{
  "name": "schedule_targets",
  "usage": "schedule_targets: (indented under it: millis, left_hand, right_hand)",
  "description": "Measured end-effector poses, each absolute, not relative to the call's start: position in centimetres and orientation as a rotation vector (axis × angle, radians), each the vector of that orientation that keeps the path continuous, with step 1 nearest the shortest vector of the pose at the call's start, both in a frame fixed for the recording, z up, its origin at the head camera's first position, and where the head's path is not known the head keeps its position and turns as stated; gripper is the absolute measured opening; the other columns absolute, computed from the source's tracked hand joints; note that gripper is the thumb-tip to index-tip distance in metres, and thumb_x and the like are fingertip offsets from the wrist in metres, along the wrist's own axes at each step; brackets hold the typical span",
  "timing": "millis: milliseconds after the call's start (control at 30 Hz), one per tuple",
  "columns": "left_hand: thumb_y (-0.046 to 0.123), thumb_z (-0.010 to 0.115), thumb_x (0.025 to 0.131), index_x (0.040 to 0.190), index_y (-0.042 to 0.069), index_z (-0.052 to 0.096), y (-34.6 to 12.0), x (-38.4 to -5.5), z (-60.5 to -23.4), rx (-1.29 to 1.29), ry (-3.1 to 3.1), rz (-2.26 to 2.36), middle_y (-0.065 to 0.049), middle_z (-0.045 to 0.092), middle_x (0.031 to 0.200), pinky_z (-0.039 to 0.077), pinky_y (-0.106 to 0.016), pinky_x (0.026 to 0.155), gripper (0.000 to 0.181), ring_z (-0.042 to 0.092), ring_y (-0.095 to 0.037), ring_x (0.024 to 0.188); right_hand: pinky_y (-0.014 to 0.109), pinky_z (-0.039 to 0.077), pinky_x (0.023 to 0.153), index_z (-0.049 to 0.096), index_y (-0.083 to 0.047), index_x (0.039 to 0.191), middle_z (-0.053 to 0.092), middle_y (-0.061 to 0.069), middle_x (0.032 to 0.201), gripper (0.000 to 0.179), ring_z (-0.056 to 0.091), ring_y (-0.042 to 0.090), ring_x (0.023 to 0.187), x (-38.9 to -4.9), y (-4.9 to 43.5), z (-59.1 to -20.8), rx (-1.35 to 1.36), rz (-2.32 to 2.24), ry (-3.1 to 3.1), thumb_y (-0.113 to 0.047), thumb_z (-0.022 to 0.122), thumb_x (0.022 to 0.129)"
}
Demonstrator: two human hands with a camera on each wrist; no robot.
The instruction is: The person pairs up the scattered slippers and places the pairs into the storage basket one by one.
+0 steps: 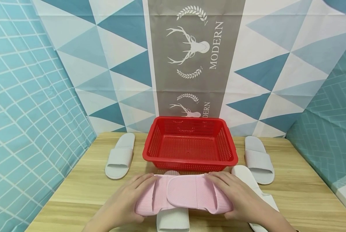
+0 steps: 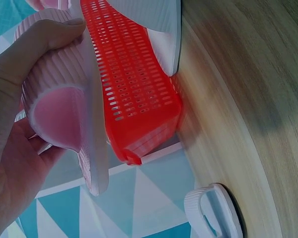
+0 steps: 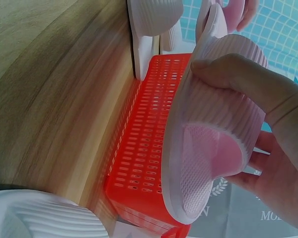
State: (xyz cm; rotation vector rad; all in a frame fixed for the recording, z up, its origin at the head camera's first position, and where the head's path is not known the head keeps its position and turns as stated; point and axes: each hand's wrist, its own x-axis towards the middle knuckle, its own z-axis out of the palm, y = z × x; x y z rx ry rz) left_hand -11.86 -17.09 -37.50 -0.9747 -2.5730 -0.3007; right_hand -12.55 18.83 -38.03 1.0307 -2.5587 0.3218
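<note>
I have the table [image 1: 294,183] low in my head view, a backdrop [image 1: 126,38] behind it, a left sheet [image 1: 22,80] and a right sheet [image 1: 329,116] along its sides. The basket [image 1: 187,166] stands on the far part, mid-width, before the backdrop. I see a far-left slipper [image 1: 119,158] to its left and a far-right slipper [image 1: 259,159] to its right. Before the basket, the left hand [image 1: 129,199] and right hand [image 1: 239,199] hold the left held slipper [image 1: 145,201] and right held slipper [image 1: 187,191], the right one's end overlapping the left's. Beneath these lies a middle slipper [image 1: 173,220]; a near-right slipper [image 1: 246,177] lies partly behind the right forearm [image 1: 265,214].
</note>
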Motion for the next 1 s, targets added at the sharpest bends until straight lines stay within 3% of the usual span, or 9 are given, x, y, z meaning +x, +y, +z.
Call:
schedule_targets:
  millis: [267,533,767,1000]
  left_hand:
    - [0.025,0.089,0.044,0.138,0.017,0.048,-17.16,-11.79,-37.47,-0.931,-2.626,-0.299,0.004,0.057,0.135,0.052,-0.04,0.099,0.103,0.054,-0.019,0.122]
    - [0.024,0.089,0.043,0.138,0.015,0.049,-17.22,-11.87,-37.48,-0.944,-2.607,-0.299,0.002,0.057,0.135,0.051,-0.04,0.1,0.104,0.054,-0.021,0.123]
    - [0.023,0.089,0.04,0.139,0.013,0.048,-17.26,-11.92,-37.57,-0.957,-2.586,-0.291,0.003,0.056,0.135,0.05,-0.039,0.101,0.108,0.054,-0.02,0.123]
    - [0.024,0.089,0.039,0.138,0.013,0.049,-17.17,-11.87,-37.63,-0.959,-2.579,-0.276,0.002,0.057,0.135,0.05,-0.039,0.1,0.107,0.054,-0.02,0.123]
  right_hand:
    - [0.014,0.024,0.105,0.046,-0.016,0.14,0.054,-0.009,0.133,0.116,0.049,0.007,0.117,-12.65,18.79,-38.11,1.043,0.307,-2.51,-0.023,0.093,0.034]
    - [0.021,0.032,0.104,0.045,-0.013,0.14,0.055,-0.007,0.132,0.116,0.051,0.01,0.117,-12.52,18.9,-38.05,1.039,0.267,-2.499,-0.026,0.094,0.036]
    - [0.011,0.018,0.109,0.048,-0.013,0.138,0.055,-0.008,0.131,0.113,0.05,0.009,0.118,-12.7,18.76,-38.04,1.048,0.297,-2.504,-0.025,0.093,0.035]
    - [0.013,0.023,0.107,0.05,-0.013,0.136,0.056,-0.009,0.129,0.11,0.05,0.008,0.118,-12.77,18.6,-38.0,1.076,0.318,-2.492,-0.023,0.092,0.035]
